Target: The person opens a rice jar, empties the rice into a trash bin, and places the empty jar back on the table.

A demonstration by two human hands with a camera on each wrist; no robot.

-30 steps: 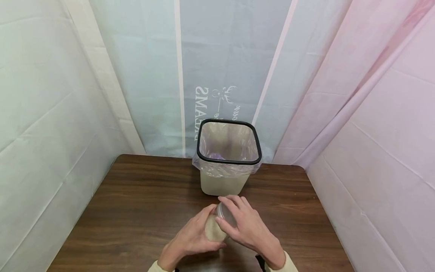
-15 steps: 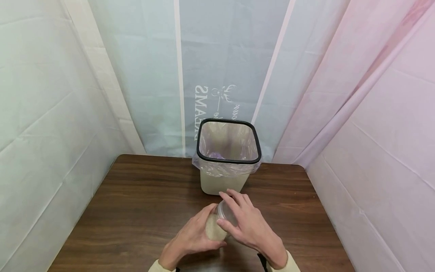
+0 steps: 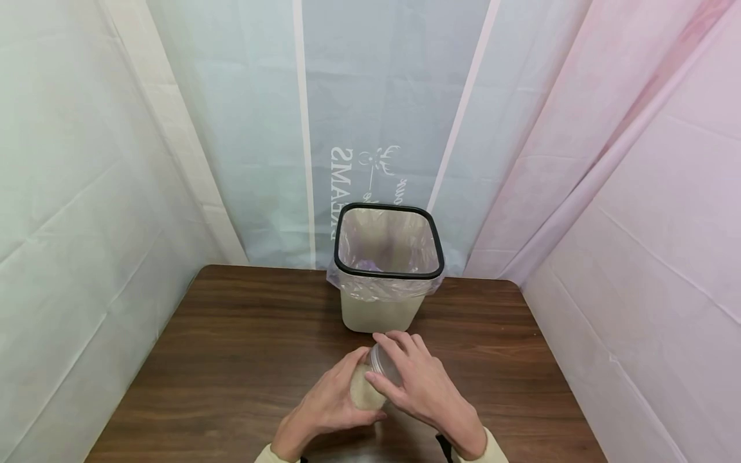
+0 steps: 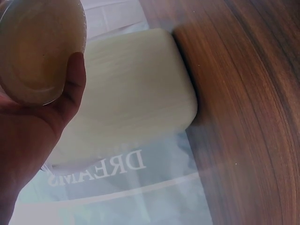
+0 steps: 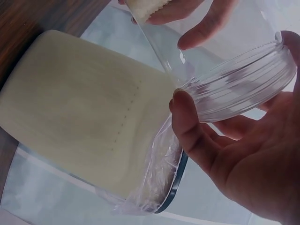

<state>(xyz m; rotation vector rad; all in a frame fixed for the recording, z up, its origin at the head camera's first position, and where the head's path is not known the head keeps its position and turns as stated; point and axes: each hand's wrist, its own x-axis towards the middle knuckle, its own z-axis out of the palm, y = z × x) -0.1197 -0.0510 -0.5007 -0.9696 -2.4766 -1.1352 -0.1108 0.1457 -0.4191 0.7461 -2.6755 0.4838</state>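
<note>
The wooden tabletop (image 3: 249,341) spreads broadly left and right of the hands, with pale fabric walls (image 3: 75,257) rising along its side edges. A lined bin (image 3: 379,315) stands toward the back edge, just beyond the fingers. Above the near middle, the left hand (image 3: 327,399) is curled around a tilted clear jar (image 3: 366,391) with pale contents; the right hand's (image 3: 431,386) thumb and fingers grip its ridged lid (image 5: 239,89).

Gripping with the left hand (image 3: 330,402), with palm turned inward and digits partly hidden. Gripping close beside it with the right hand (image 3: 427,384), with thumb opposed to fingers (image 3: 395,347), apparently by the tips, and with wrists (image 3: 467,432) farther apart.
</note>
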